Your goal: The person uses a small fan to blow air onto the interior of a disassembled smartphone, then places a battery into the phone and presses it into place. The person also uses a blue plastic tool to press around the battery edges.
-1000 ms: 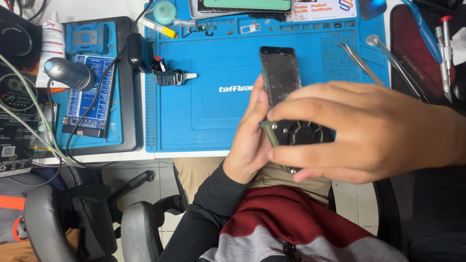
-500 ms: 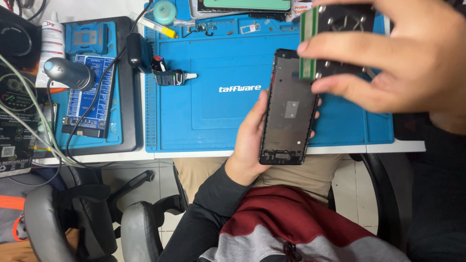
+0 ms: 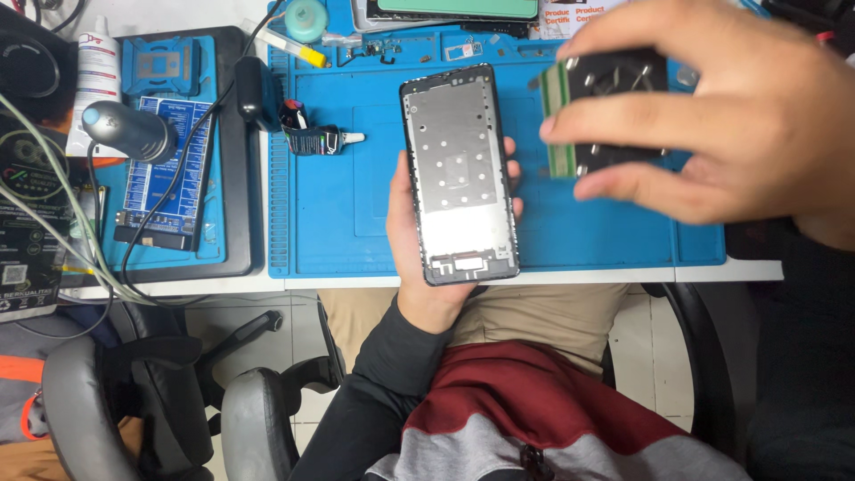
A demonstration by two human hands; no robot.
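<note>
Over the front edge of the blue mat (image 3: 614,240) we've got the phone frame (image 3: 460,174) in the left hand (image 3: 419,240), inner side up, metal plate w/ its holes facing us, fingers curled round both long edges so it's gripped, not resting on the surface. The right hand (image 3: 712,116) is up & to the right, closed on a small black block w/ a green edge (image 3: 601,111), thumb under, fingers over the top; it sits apart from the frame, nothing touching.

To do this bit well, we'd say: keep the frame level and cupped from below, fingertips on the rim only, off the bare plate. Bring the block in slow & square, since a tilt could scrape the plate. The right hand is blurred, so we can't tell the exact finger hold.

Round about: a black clip tool w/ white tip (image 3: 313,140) lies left of the frame on the mat, a yellow-tipped pen (image 3: 289,46) near the top, a white bottle (image 3: 96,62) & a blue circuit board (image 3: 165,174) further left.
</note>
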